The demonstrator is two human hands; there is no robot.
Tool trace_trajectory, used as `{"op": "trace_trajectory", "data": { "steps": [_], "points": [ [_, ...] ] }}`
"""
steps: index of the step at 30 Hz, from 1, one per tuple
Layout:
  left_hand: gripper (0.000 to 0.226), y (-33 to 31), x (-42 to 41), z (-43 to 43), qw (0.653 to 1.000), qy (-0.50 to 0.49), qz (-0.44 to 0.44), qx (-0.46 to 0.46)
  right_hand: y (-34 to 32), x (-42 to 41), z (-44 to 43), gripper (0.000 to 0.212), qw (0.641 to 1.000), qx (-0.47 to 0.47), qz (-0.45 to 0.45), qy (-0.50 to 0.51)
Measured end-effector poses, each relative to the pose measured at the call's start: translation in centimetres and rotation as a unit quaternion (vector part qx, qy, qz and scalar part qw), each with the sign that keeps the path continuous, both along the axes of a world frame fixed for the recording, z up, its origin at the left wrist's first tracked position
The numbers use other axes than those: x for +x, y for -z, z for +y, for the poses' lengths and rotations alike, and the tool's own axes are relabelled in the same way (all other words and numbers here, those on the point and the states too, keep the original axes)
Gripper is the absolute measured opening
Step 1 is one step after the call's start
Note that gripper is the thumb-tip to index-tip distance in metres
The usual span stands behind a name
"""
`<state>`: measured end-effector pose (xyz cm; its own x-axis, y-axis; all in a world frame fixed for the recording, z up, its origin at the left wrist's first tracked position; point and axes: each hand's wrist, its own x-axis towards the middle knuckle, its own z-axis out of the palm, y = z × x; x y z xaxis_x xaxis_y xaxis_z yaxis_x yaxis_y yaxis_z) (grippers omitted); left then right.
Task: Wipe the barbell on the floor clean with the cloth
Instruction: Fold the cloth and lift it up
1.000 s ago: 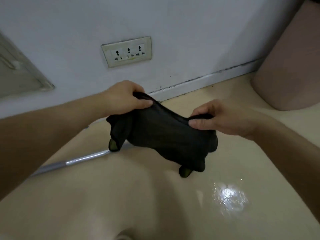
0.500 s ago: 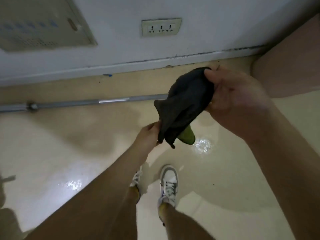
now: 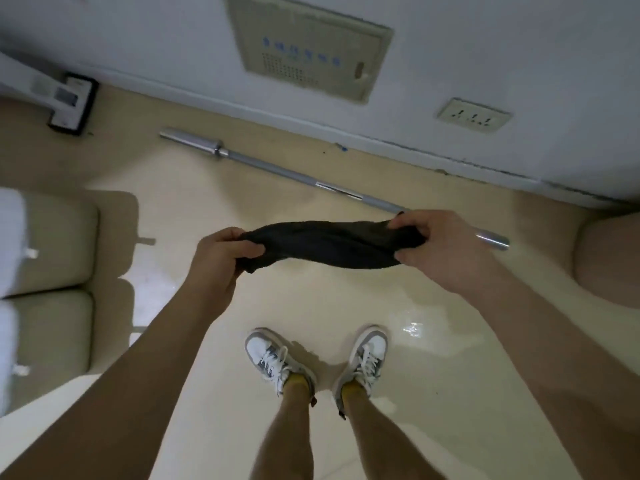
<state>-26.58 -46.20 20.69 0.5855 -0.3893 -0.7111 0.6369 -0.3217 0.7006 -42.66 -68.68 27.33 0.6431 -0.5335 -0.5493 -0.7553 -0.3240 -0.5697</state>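
While hands (image 3: 221,258) stretch cloth (image 3: 332,244), barbell (image 3: 277,169) lies beyond

A home-like room with gym gear.
A steel barbell (image 3: 277,169) lies on the glossy cream floor (image 3: 450,375) by a white wall (image 3: 485,46), socket plate (image 3: 472,115) upper right, padded seats (image 3: 59,244) at the left edge.

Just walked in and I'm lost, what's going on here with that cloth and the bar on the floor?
A person stands holding a dark cloth stretched between both hands, the left hand gripping one end and the right hand the other. The barbell lies on the floor along the wall, ahead of their shoes. Wiping has not yet begun.
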Motion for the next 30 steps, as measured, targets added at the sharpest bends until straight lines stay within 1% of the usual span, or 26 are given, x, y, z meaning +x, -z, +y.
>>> {"op": "trace_trajectory", "data": {
  "steps": [2,4,7,9,10,12,14,15,16,17,18,19,20,21,22,23,24,26,27,30],
  "points": [
    [0.031,-0.7,1.9,3.9,1.0,-0.015,0.0,-0.004,1.4,2.5,2.3,0.038,0.994,-0.081,0.043,-0.067],
    [0.034,-1.7,3.3,8.1,1.0,-0.028,-0.006,-0.006,1.9,5.5,4.9,0.036,0.983,-0.131,0.05,-0.117],
    [0.029,-3.8,5.5,13.9,0.996,-0.089,-0.002,-0.024,1.1,10.9,8.8,0.029,0.977,-0.155,-0.009,-0.147],
    [0.028,-4.7,6.8,17.4,0.989,-0.145,0.005,-0.043,0.7,14.7,11.6,0.023,0.978,-0.145,-0.072,-0.133],
    [0.03,-5.0,7.5,19.0,0.984,-0.17,0.005,-0.045,0.5,16.7,13.0,0.019,0.981,-0.122,-0.103,-0.113],
    [0.034,-5.4,8.7,21.9,0.981,-0.191,-0.015,-0.022,0.5,20.6,15.5,0.014,0.989,-0.03,-0.138,-0.035],
    [0.032,-5.6,9.8,24.5,0.977,-0.211,-0.027,0.015,0.4,24.4,17.9,0.015,0.988,0.097,-0.118,0.027],
    [0.03,-5.6,10.4,25.8,0.972,-0.231,-0.021,0.03,0.6,26.0,18.8,0.016,0.983,0.154,-0.098,0.022],
    [0.031,-5.5,11.0,26.9,0.966,-0.257,-0.008,0.033,1.0,27.6,19.6,0.022,0.979,0.187,-0.078,-0.007],
    [0.032,-5.4,11.6,28.1,0.959,-0.283,0.011,0.028,1.6,29.1,20.2,0.03,0.977,0.198,-0.064,-0.056],
    [0.031,-5.5,12.2,29.0,0.952,-0.305,0.029,0.019,2.1,30.4,20.8,0.035,0.976,0.169,-0.047,-0.13],
    [0.027,-5.5,12.7,29.9,0.946,-0.32,0.04,0.013,2.6,31.8,21.4,0.038,0.967,0.104,-0.021,-0.233],
    [0.027,-5.4,13.1,31.0,0.946,-0.322,0.047,0.013,3.2,33.1,22.2,0.038,0.939,0.029,0.012,-0.341],
    [0.033,-5.2,13.5,32.0,0.953,-0.299,0.051,0.02,3.8,34.3,22.9,0.035,0.903,-0.041,0.037,-0.426],
    [0.04,-5.1,13.9,32.8,0.964,-0.258,0.053,0.035,4.4,35.2,23.7,0.031,0.873,-0.097,0.051,-0.475],
    [0.042,-4.9,14.2,33.5,0.974,-0.212,0.051,0.059,4.7,36.1,24.6,0.026,0.855,-0.134,0.047,-0.5],
    [0.04,-4.7,14.7,34.3,0.981,-0.17,0.044,0.085,5.1,37.1,25.5,0.021,0.846,-0.157,0.033,-0.509],
    [0.031,-4.2,16.1,35.7,0.984,-0.117,0.013,0.132,5.5,39.3,27.3,0.013,0.84,-0.179,-0.017,-0.513],
    [0.027,-3.8,16.9,36.4,0.98,-0.123,-0.015,0.155,5.8,40.5,28.1,0.012,0.838,-0.182,-0.047,-0.512],
    [0.018,-2.5,20.7,38.4,0.948,-0.225,-0.091,0.207,6.9,43.4,30.3,0.019,0.849,-0.177,-0.086,-0.491]
  ]
}}
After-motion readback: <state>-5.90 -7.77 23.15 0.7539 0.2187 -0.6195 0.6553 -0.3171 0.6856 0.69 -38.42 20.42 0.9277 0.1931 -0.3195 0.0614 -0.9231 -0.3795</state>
